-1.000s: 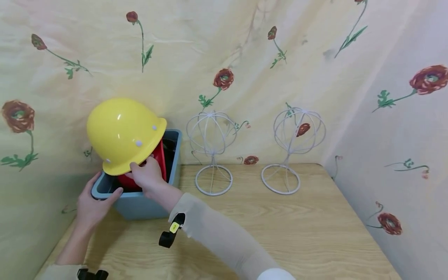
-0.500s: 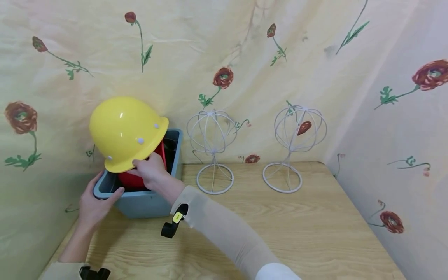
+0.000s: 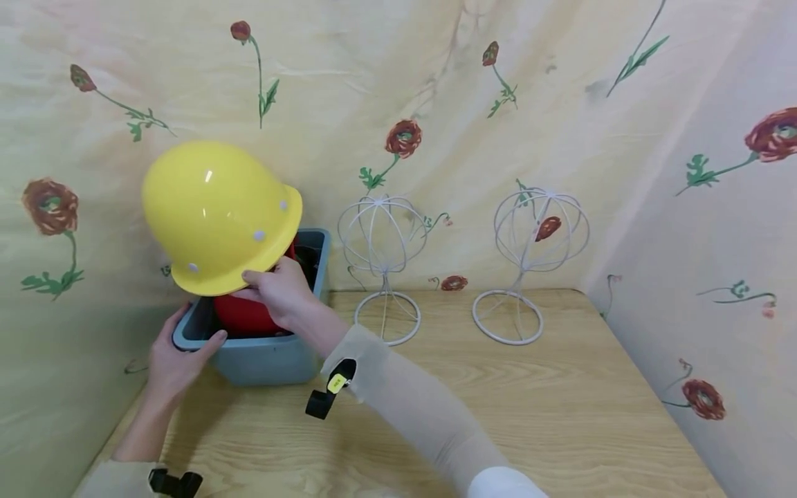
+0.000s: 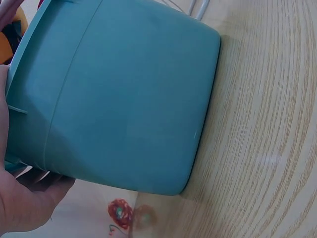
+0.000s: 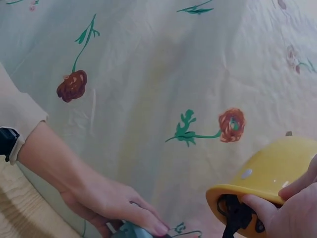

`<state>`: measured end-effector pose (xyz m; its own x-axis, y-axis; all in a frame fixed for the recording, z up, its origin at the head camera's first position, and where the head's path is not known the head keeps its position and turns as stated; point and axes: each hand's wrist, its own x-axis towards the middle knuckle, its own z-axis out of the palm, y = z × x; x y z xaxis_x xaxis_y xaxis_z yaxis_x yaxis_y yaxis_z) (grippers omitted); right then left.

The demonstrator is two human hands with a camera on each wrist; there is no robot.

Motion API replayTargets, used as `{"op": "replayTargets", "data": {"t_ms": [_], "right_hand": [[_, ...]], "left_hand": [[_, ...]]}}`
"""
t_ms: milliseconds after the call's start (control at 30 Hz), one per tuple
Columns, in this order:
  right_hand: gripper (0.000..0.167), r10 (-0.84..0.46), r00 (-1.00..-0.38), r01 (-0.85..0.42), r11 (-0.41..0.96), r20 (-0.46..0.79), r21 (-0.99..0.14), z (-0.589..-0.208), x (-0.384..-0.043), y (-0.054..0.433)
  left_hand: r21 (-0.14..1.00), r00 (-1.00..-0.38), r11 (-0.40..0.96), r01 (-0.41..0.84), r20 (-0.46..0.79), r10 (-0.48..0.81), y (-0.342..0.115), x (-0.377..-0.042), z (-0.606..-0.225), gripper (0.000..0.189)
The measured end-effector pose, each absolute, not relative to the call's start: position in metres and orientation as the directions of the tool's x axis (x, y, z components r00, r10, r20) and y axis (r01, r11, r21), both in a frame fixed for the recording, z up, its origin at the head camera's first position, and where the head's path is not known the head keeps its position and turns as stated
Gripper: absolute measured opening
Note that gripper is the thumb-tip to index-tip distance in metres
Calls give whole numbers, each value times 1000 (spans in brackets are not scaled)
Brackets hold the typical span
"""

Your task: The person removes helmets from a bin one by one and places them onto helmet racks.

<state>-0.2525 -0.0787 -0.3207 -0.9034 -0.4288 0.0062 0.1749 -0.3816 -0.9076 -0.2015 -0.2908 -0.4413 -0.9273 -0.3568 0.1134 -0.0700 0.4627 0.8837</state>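
- Yellow hard hat [image 3: 214, 214]: tilted above the blue-green bin [image 3: 268, 363], crown toward the upper left; interior hidden in the head view. Right wrist view, cutting off part of the hat, shows black strapping [image 5: 233, 213] beneath the brim.
- Left hand [image 3: 174, 363]: clamped on the bin's near left corner, thumb over the rim, fingers outside; cut off at the edge of the left wrist view.
- Red object [image 3: 245, 318]: rounded, inside the bin, partly covered by hat and right hand [image 3: 283, 294]; contact with the hat cannot be told. Dark contents [image 3: 308, 259] beside it are hard to make out.
- Right hand: closed in a pinch on the hat's brim, thumb on the outer face; fingertips under the brim hidden in the head view.
- Wire stands [image 3: 385, 269]: two, white, on the wood-grain table [image 3: 529, 415]; the left base is partly hidden by the right sleeve [image 3: 417, 401].
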Motion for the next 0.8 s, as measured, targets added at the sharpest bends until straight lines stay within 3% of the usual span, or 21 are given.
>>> {"op": "replayTargets", "data": {"t_ms": [633, 800], "right_hand": [[46, -533, -827, 4, -327, 180, -945, -293, -255, -12], [47, -500, -842, -9, -365, 205, -931, -289, -251, 4]], "left_hand": [[890, -957, 453, -56, 81, -278, -305, -204, -441, 101], [890, -959, 453, -47, 86, -270, -305, -203, -442, 100]]}}
